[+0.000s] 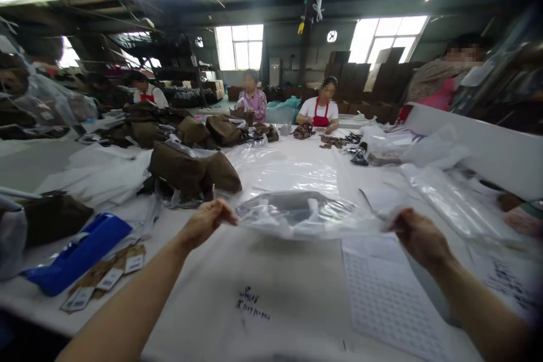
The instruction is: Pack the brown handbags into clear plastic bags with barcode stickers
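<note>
A clear plastic bag (297,216) is stretched between my two hands above the white table (203,294). My left hand (210,219) pinches its left end, fingers closed. At the right end my right hand (418,235) is closed on the bag too, its fingertips partly blurred. Something dark shows through or behind the plastic; I cannot tell which. Beneath the bag's right part lies a printed sheet (390,294). More flat clear plastic (292,175) lies just beyond the bag.
Brown fabric bags (182,169) are piled at the left, near a blue object (80,251) and tags (111,279). Plastic rolls (458,203) lie at the right, before a white panel (479,141). Several people are around the table, one in a red apron (321,116).
</note>
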Tool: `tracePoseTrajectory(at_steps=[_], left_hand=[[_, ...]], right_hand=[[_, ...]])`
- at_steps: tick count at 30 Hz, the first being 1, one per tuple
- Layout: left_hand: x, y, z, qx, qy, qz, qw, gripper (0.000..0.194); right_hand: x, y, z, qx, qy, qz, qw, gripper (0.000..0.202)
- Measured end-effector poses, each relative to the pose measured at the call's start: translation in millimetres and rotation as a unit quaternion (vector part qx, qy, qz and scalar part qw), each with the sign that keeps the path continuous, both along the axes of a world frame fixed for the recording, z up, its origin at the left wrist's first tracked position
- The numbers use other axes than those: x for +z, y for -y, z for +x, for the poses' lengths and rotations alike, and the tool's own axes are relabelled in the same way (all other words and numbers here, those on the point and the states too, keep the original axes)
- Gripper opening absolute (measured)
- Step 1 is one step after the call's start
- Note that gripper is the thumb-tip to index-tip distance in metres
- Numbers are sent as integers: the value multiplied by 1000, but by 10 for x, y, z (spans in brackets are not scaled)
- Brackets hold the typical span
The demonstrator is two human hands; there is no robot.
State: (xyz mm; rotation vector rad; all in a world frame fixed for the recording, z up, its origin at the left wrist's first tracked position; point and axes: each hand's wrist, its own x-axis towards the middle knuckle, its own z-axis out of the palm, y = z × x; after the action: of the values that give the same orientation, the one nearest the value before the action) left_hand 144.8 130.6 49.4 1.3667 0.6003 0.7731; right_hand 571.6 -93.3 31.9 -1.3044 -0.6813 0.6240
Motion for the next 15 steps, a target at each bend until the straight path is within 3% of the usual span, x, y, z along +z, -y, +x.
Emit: tracePoseTrajectory(at_steps=[4,6,7,9,11,13,15], left_hand=[[-986,515,-175,-65,-120,-58,989,49],[-1323,722,-228,-99,-170,-69,978,51],[-1425,802,-264,-120,-194,-67,971,50],[-1479,922,-367,-169,-235,-64,955,42],[-1358,1014,-478,-232,-274,-36,933,34],[-1149,1120,-536,-285,-310,43,906,42],[-981,1270,-489,-275,-334,156,888,39]], right_hand=[[-1093,534,-278,120,92,-175,973,52],[-1444,726,-417,160,106,-221,956,57],[-1558,806,-462,177,103,-235,950,57],[-1677,950,-477,214,95,-258,937,56],[-1670,1094,-408,236,96,-256,932,60],[-1547,1236,-340,186,107,-194,957,62],[-1320,1343,-396,102,144,-103,979,51]])
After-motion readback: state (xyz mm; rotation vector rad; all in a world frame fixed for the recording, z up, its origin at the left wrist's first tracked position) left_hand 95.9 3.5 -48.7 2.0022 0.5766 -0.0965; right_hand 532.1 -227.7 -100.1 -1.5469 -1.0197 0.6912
